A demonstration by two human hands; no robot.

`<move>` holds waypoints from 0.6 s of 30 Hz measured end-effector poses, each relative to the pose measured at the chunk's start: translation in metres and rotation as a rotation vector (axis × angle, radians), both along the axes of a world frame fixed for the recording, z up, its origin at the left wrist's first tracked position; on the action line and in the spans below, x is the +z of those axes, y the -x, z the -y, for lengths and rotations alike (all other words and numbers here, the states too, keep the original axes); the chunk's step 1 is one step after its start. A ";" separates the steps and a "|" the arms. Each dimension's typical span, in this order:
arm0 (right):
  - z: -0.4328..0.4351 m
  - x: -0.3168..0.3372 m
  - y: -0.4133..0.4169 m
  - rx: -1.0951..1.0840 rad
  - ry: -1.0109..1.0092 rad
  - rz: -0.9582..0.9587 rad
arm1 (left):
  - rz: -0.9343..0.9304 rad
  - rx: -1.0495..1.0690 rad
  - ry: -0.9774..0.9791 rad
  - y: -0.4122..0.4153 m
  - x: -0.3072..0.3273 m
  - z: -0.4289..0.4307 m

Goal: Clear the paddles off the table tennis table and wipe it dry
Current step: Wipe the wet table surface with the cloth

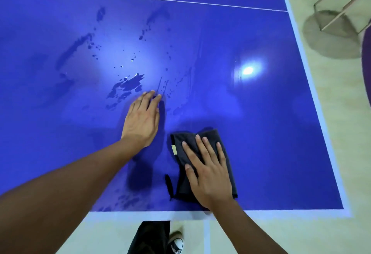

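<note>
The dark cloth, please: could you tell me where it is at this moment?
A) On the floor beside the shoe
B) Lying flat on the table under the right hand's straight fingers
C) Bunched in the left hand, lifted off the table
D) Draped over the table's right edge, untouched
B: the right hand presses with straight fingers on the dark cloth, which lies flat on the blue table.

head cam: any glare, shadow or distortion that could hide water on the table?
Head view: hard glare spot right of centre; broad pale sheen over the central puddles, which read dark against it. Soft shadows sit beside the left hand and right hand. Wide-angle lens bows the table edge.
</note>
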State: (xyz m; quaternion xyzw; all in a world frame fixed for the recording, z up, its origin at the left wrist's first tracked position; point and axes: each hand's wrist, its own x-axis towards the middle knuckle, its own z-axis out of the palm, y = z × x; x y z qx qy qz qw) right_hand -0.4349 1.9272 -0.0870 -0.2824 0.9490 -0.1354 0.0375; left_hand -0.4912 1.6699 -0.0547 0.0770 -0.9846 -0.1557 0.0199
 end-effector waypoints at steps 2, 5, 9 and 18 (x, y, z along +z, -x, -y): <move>0.021 0.001 0.046 0.018 0.018 -0.022 | -0.015 0.009 -0.002 0.027 0.001 0.006; 0.050 0.002 0.116 0.008 0.013 -0.029 | -0.031 0.009 0.003 0.075 0.001 0.014; 0.087 0.002 0.209 -0.033 -0.003 -0.013 | -0.044 0.031 -0.009 0.136 -0.003 0.025; 0.148 0.003 0.421 -0.109 0.000 -0.041 | -0.171 0.202 -0.124 0.246 -0.016 -0.003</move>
